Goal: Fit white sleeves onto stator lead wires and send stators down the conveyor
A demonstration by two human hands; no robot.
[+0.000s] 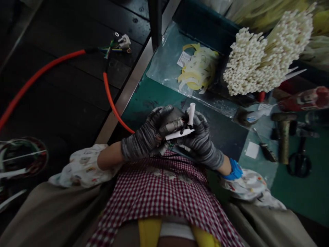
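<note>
My left hand [151, 132], in a grey striped work glove with bare-looking fingertips, is closed round the end of a cable close to my apron. My right hand [200, 137], gloved alike, has its fingers curled about the wires at that same end. Between the hands, one white plastic sleeve [191, 114] points up and another white sleeve [178, 134] lies crosswise. Short dark bits show where the sleeves meet. My fingers hide most of the wires. An orange cable [109, 94] runs down toward my left hand, its lower end out of sight.
Another orange cable [43, 73] ends in wires and metal terminals [124, 42]. On the green bench [298, 199] are yellow and white strips [197, 68], bundled white-tipped sticks [246, 61], a hammer [283, 137], scissors [300, 163] and a brush [268, 152]. A metal edge [133, 79] borders the bench.
</note>
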